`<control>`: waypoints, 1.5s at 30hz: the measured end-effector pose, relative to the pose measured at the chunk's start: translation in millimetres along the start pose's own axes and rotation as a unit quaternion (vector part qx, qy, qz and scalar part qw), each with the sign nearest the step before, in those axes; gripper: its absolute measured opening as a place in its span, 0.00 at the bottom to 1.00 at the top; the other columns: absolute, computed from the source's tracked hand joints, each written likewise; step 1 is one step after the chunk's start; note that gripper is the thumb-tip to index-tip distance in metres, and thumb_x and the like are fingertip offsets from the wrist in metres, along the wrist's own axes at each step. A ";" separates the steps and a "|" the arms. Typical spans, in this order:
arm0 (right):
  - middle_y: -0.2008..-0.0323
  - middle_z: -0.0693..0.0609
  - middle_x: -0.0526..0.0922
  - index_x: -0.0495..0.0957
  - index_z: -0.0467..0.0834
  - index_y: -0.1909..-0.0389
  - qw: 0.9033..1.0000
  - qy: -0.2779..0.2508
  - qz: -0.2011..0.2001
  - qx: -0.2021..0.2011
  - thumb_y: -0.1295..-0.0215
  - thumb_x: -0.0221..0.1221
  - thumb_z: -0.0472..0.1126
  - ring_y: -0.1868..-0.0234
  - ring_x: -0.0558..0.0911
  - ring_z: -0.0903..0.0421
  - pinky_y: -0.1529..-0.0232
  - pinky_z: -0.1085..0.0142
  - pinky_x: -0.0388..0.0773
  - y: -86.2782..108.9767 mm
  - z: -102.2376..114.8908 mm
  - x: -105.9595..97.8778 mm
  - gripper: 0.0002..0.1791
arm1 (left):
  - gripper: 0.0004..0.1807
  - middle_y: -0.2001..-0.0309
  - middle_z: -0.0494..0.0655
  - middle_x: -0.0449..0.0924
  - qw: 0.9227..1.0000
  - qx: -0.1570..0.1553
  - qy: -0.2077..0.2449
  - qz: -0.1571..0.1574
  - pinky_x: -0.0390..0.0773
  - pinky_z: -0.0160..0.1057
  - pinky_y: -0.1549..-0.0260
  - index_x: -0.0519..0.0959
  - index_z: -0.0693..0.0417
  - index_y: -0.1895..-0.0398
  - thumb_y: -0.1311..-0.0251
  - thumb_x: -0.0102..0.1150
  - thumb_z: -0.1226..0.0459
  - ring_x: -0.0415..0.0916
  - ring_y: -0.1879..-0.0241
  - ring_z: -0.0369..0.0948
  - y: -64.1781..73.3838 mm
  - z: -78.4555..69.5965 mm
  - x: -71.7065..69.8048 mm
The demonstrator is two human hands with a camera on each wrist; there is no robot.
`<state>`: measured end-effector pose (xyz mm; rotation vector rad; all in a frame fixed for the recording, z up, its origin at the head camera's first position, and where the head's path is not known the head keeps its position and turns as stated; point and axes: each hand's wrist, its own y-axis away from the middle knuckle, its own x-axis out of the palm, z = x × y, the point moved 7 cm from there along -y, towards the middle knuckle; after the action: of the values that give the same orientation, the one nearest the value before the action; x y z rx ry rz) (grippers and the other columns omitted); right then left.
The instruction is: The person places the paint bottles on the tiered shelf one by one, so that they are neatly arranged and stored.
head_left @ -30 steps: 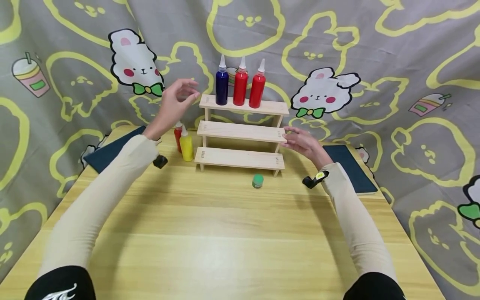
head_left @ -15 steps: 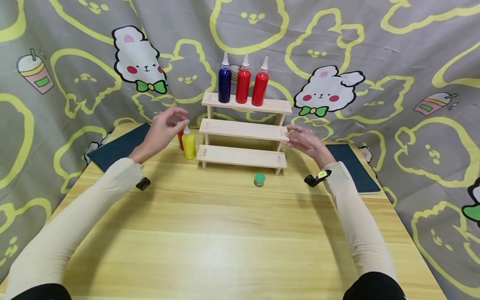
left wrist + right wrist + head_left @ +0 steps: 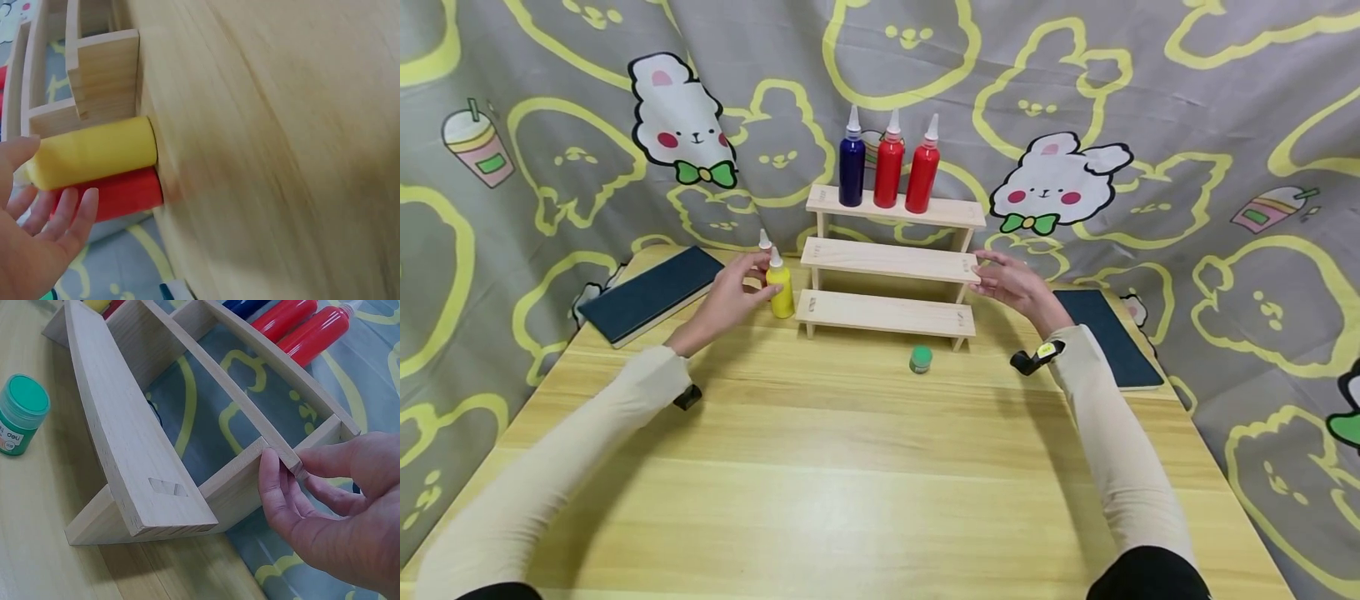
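My left hand (image 3: 733, 293) is at two squeeze bottles standing left of the wooden display stand. Its thumb is by the neck of the yellow bottle (image 3: 94, 153); the loosely spread fingers (image 3: 81, 219) reach across the red bottle (image 3: 128, 194) behind, without a visible firm hold. My right hand (image 3: 1017, 287) pinches the right end of the middle step of the three-step wooden stand (image 3: 887, 260), thumb on one side and fingers on the other. On the top step stand a dark blue bottle (image 3: 852, 171) and two red bottles (image 3: 889, 171), upright with white nozzle caps.
A small green-lidded jar (image 3: 921, 359) stands on the table (image 3: 850, 467) before the stand. Dark-covered books lie on either side, one at left (image 3: 655, 292) and one at right (image 3: 1108, 337). A patterned grey curtain (image 3: 925, 50) hangs behind.
My left hand has come down from beside the top step to the yellow and red bottles on the table. My right hand keeps its place at the middle step.
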<state>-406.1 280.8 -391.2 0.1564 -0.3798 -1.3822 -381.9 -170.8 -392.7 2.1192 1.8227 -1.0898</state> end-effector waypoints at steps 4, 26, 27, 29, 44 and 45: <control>0.57 0.49 0.81 0.56 0.42 0.22 1.000 -0.002 0.002 0.001 0.21 0.52 0.29 0.62 0.85 0.58 0.51 0.67 0.85 -0.5 -0.6 0.4 0.31 | 0.28 0.43 0.63 0.74 1.000 -0.007 -0.007 0.012 0.83 0.37 0.54 0.72 0.65 0.32 0.31 0.68 0.65 0.78 0.47 0.57 0.7 3.6 6.4; 0.58 0.49 0.80 0.58 0.42 0.24 1.000 -0.005 0.009 -0.006 0.20 0.50 0.28 0.64 0.84 0.58 0.50 0.66 0.85 -0.1 1.8 0.9 0.28 | 0.27 0.38 0.60 0.77 0.996 -0.066 0.054 0.019 0.78 0.24 0.56 0.73 0.61 0.34 0.31 0.69 0.61 0.81 0.40 0.58 8.3 12.5 16.3; 0.58 0.48 0.81 0.58 0.42 0.24 1.000 -0.007 0.010 -0.006 0.20 0.50 0.28 0.64 0.85 0.58 0.49 0.66 0.85 0.0 1.7 0.8 0.28 | 0.27 0.38 0.60 0.77 0.996 -0.063 0.057 0.019 0.77 0.24 0.56 0.73 0.62 0.34 0.30 0.68 0.61 0.81 0.41 0.58 9.0 11.6 15.3; 0.58 0.48 0.81 0.59 0.42 0.25 1.000 -0.014 0.010 -0.006 0.21 0.50 0.28 0.64 0.85 0.57 0.51 0.66 0.85 0.2 1.3 0.0 0.27 | 0.28 0.37 0.61 0.77 0.996 -0.058 0.063 0.017 0.78 0.24 0.56 0.72 0.62 0.33 0.30 0.68 0.60 0.80 0.40 0.59 10.5 9.9 13.0; 0.58 0.48 0.79 0.56 0.41 0.23 1.000 -0.016 0.016 -0.009 0.20 0.50 0.28 0.64 0.85 0.58 0.49 0.65 0.86 0.4 -0.6 -0.5 0.29 | 0.29 0.38 0.63 0.78 0.998 -0.003 0.059 -0.032 0.76 0.21 0.60 0.71 0.60 0.29 0.30 0.67 0.64 0.81 0.42 0.60 11.0 -33.7 -14.4; 0.58 0.48 0.79 0.57 0.41 0.23 1.000 -0.017 0.015 -0.010 0.20 0.50 0.28 0.64 0.85 0.57 0.49 0.65 0.86 0.3 -0.6 -0.4 0.29 | 0.29 0.38 0.63 0.78 0.997 0.001 0.062 -0.034 0.75 0.22 0.59 0.71 0.60 0.29 0.30 0.67 0.64 0.80 0.42 0.60 9.5 -37.8 -15.7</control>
<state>-405.7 281.2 -391.7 0.1106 -0.3960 -1.3592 -357.2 -165.5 -359.1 2.1871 1.9618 -0.9932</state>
